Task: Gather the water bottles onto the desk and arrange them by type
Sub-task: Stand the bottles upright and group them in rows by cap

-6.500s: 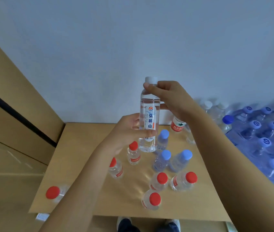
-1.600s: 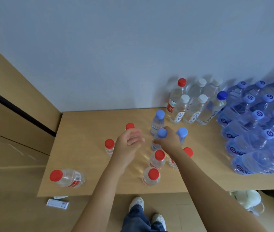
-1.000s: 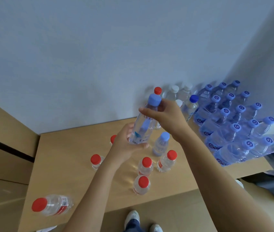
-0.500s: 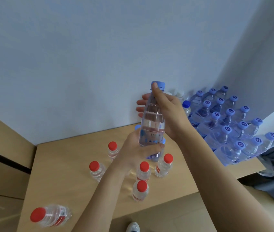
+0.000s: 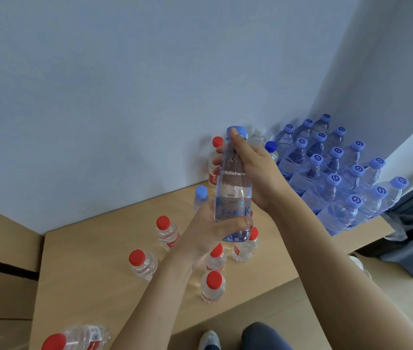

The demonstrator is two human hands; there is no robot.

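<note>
Right now a light-blue-capped water bottle (image 5: 233,195) is held up in the air above the wooden surface (image 5: 94,261), near the back wall. It stands nearly upright, long axis vertical, cap up and tipped slightly away from the person. The left hand (image 5: 210,233) wraps its fingers around the lower labelled part, while the right hand (image 5: 253,168) curls around the neck and shoulder, thumb reaching the cap. Being nearly full of water, it likely feels fairly heavy, with thin, smooth plastic walls that give under pressure; the waist and neck seem the safest holds. Below it stand 5 small red-capped bottles (image 5: 213,286), with a wrapped pack of blue-capped bottles (image 5: 336,178) to the right.
</note>
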